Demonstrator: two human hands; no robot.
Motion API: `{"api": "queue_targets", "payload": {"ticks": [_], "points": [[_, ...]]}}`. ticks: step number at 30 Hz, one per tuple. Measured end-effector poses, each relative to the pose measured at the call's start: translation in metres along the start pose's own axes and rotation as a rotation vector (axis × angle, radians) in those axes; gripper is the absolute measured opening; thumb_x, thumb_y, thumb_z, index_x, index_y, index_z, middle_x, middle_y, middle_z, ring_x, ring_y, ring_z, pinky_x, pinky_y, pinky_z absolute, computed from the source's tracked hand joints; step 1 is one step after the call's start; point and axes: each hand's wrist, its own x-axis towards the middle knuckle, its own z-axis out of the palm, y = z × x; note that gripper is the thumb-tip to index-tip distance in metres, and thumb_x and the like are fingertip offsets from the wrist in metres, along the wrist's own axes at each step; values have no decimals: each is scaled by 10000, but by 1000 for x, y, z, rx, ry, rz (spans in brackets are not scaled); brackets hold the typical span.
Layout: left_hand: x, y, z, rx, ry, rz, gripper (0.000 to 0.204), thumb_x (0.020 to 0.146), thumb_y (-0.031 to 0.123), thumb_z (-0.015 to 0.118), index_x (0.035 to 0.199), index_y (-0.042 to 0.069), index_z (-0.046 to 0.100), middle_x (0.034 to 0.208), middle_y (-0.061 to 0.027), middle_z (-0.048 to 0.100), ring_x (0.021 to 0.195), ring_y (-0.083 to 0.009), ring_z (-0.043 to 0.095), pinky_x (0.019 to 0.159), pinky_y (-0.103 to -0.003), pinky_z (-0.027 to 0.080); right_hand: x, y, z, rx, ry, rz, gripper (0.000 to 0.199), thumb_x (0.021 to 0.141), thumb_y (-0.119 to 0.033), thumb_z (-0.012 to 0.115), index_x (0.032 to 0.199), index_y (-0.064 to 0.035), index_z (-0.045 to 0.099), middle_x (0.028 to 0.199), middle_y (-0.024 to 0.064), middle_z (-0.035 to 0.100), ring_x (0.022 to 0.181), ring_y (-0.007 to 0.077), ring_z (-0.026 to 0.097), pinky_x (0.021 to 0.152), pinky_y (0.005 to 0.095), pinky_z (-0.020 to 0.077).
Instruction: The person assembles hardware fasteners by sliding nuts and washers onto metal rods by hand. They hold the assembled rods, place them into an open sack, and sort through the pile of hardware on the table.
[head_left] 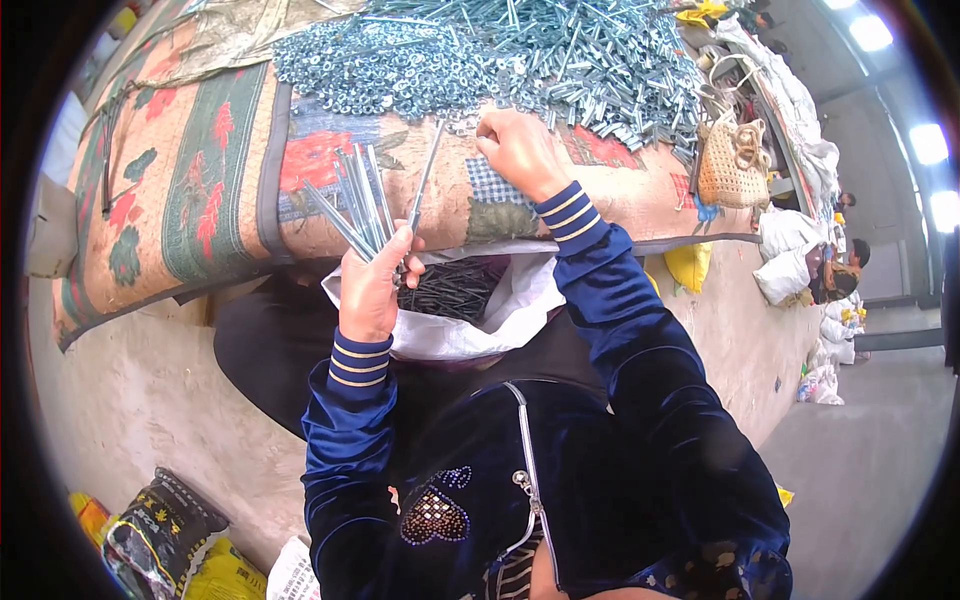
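Observation:
My left hand [372, 292] is closed round a bundle of long, thin metal rods [352, 205], which fan upward from the fist. One single rod [428, 175] stands apart from the bundle, its lower end at my left thumb and fingers. My right hand [518, 150] is over the table edge, beside the heap of small shiny nuts [375, 70]. Its fingers are curled in, and whatever they hold is hidden. Below my hands an open white sack [530, 300] rests at my lap, with dark screw-like pieces [450, 290] inside.
A heap of metal tubes and rods [620, 65] covers the table's far side. A floral padded cloth [160, 190] drapes the table. A woven basket [733, 165] sits at the right edge; white sacks [790, 255] stand beyond. Bags [165, 530] lie on the floor, lower left.

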Motion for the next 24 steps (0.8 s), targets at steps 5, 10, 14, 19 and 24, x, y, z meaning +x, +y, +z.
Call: {"api": "queue_targets", "payload": {"ticks": [5, 10, 14, 19, 24], "points": [[-1, -1, 2, 70, -19, -64, 201, 852, 156, 647, 969, 0, 598, 784, -83, 623, 589, -112, 572, 484, -221, 430, -5, 10, -2, -4, 133, -97, 110, 768, -132, 663, 796, -36, 618, 793, 116, 643, 679, 253, 634, 609, 353, 491], [-3, -1, 3, 111, -69, -111, 209, 852, 162, 649, 969, -6, 603, 764, -76, 615, 579, -113, 574, 483, -223, 433, -20, -6, -13, 1291, -20, 357, 87, 849, -53, 636, 913, 6, 639, 855, 81, 657, 754, 129, 648, 645, 245, 550], [-3, -3, 4, 114, -91, -108, 211, 852, 166, 649, 964, -8, 604, 763, -73, 615, 582, -113, 575, 482, -224, 432, -29, -13, -20, 1463, -32, 426, 179, 835, -30, 640, 1010, 5, 647, 917, 92, 669, 806, 159, 659, 723, 269, 560], [-3, -2, 4, 113, -74, -99, 206, 854, 161, 645, 968, -6, 604, 768, -75, 616, 585, -108, 570, 484, -220, 427, -37, -30, -22, 1298, 75, 319, 166, 833, -39, 640, 992, 4, 662, 924, 93, 679, 806, 166, 661, 724, 268, 541], [0, 0, 1, -37, -70, -157, 205, 859, 148, 635, 986, -5, 590, 783, -78, 618, 593, -103, 562, 482, -215, 417, -21, -47, -23, 272, 451, -340, 178, 790, -41, 658, 966, -47, 685, 884, 104, 688, 766, 209, 661, 700, 292, 512]]}}
